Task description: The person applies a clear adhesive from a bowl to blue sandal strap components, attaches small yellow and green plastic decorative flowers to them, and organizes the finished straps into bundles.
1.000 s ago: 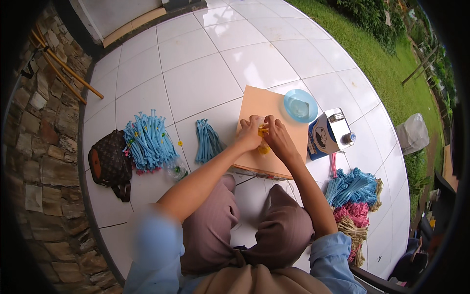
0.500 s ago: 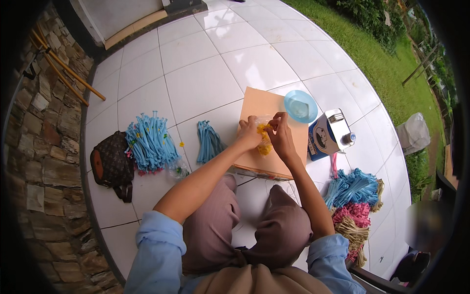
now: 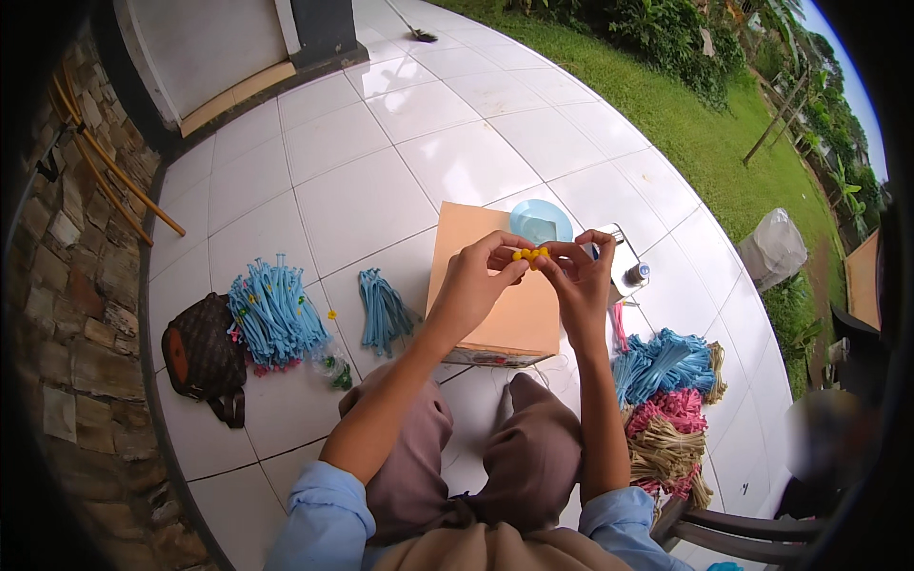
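Note:
Above a cardboard box (image 3: 455,246), my left hand (image 3: 479,285) and my right hand (image 3: 579,282) face each other with fingertips pinched. Between them is a small cluster of yellow pieces (image 3: 530,257), rounded and bead-like; both hands grip it. Their exact shape is too small to tell. Just beyond my fingers, a light blue round dish (image 3: 541,221) with something clear in it rests at the box's far edge. Behind my right hand stands a metal can (image 3: 624,276), partly hidden.
On the left lie a bundle of blue strips (image 3: 281,314), a smaller blue bundle (image 3: 383,312) and a brown patterned bag (image 3: 205,357). At the right are piles of blue (image 3: 666,362), pink (image 3: 671,414) and beige strips (image 3: 666,452). A stone wall (image 3: 105,381) borders the left.
Both hands have lifted off the box and now hold the yellow cluster up between them. The clear bag of yellow pieces seen on the box before no longer shows. The view has shifted.

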`<state>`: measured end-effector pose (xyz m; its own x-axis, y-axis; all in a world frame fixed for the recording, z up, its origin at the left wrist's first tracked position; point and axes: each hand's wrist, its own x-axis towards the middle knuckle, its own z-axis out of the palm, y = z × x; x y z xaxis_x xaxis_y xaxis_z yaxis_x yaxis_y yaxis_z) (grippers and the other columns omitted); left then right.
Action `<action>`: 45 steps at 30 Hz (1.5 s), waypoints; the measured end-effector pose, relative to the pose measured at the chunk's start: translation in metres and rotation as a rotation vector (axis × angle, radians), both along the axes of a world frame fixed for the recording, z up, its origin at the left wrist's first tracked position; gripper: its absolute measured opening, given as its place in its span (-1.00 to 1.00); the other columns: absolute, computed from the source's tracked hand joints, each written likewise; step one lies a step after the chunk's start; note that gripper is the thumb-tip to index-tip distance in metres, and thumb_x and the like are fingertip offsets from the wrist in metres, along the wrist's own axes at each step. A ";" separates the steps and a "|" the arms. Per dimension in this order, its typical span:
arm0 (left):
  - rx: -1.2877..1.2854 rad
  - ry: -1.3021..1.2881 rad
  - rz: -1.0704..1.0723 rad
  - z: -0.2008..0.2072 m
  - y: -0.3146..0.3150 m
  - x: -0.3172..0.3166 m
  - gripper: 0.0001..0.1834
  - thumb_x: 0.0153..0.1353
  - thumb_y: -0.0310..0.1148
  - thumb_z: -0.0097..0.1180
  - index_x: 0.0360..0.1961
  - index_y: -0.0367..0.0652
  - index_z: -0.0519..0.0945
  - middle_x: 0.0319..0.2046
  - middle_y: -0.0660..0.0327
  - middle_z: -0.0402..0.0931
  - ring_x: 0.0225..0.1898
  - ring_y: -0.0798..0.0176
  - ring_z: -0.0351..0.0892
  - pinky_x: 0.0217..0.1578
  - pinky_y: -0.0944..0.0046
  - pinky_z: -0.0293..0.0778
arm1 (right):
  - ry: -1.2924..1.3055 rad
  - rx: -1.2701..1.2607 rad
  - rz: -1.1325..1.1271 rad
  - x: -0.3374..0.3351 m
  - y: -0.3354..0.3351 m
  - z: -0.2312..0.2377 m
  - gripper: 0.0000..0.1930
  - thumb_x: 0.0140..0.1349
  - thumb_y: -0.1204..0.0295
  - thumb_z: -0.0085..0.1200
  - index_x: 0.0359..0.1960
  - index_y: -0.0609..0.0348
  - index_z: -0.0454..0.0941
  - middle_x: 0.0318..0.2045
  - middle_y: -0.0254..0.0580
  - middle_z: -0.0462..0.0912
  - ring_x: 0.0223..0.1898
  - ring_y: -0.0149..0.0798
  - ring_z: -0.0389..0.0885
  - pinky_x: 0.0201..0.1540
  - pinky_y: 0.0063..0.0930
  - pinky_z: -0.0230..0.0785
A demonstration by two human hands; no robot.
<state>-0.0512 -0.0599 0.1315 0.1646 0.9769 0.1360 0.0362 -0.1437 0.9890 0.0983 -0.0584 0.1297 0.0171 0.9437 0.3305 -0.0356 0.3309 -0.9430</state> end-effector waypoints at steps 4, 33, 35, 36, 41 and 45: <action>0.024 -0.159 0.092 0.006 -0.018 0.010 -0.82 0.16 -0.54 0.09 -0.19 -0.32 0.53 -0.38 0.16 0.61 -0.33 0.35 0.62 -0.26 0.41 0.56 | -0.072 0.271 -0.106 -0.005 -0.016 0.006 -0.51 0.05 0.66 0.16 -0.12 0.19 0.07 -0.22 -0.02 0.52 -0.17 -0.28 0.55 -0.11 -0.47 0.44; 0.014 -0.183 0.123 0.019 -0.031 0.017 -0.86 0.10 -0.54 0.16 -0.30 -0.33 0.51 -0.34 0.14 0.59 -0.29 0.36 0.61 -0.22 0.42 0.53 | -0.290 0.462 -0.164 0.007 -0.031 0.006 -0.49 0.03 0.75 0.08 -0.04 0.21 0.09 -0.28 -0.05 0.56 -0.24 -0.23 0.62 -0.14 -0.40 0.48; 0.000 -0.121 0.115 0.017 -0.028 0.021 -0.89 0.07 -0.56 0.16 -0.35 -0.33 0.51 -0.37 0.14 0.59 -0.31 0.36 0.61 -0.24 0.41 0.55 | -0.257 0.420 -0.171 0.008 -0.029 0.003 -0.48 0.03 0.77 0.06 -0.03 0.20 0.07 -0.32 -0.08 0.55 -0.28 -0.25 0.61 -0.15 -0.42 0.47; -0.006 -0.127 0.111 0.015 -0.026 0.022 -0.89 0.07 -0.56 0.16 -0.35 -0.33 0.51 -0.37 0.14 0.59 -0.31 0.36 0.61 -0.24 0.41 0.55 | -0.149 0.354 -0.196 0.011 -0.024 -0.001 -0.49 0.04 0.76 0.03 -0.03 0.21 0.07 -0.37 -0.11 0.53 -0.30 -0.28 0.59 -0.13 -0.42 0.45; 0.037 0.177 0.238 -0.002 -0.005 0.012 -0.91 0.02 -0.57 0.16 -0.43 -0.32 0.51 -0.48 0.16 0.59 -0.39 0.39 0.60 -0.31 0.41 0.56 | -0.388 0.068 -0.394 0.046 0.008 -0.054 -0.54 0.06 0.69 -0.03 -0.01 0.19 0.11 -0.43 -0.09 0.47 -0.28 -0.24 0.52 -0.18 -0.40 0.39; -0.002 0.199 0.196 -0.012 0.002 0.015 -0.90 0.02 -0.57 0.16 -0.42 -0.33 0.50 -0.48 0.15 0.58 -0.42 0.38 0.60 -0.34 0.41 0.55 | -1.027 0.198 -0.357 0.053 0.007 -0.108 -0.55 -0.03 0.67 -0.04 -0.02 0.21 0.25 -0.39 -0.03 0.44 -0.30 -0.03 0.45 -0.27 -0.24 0.37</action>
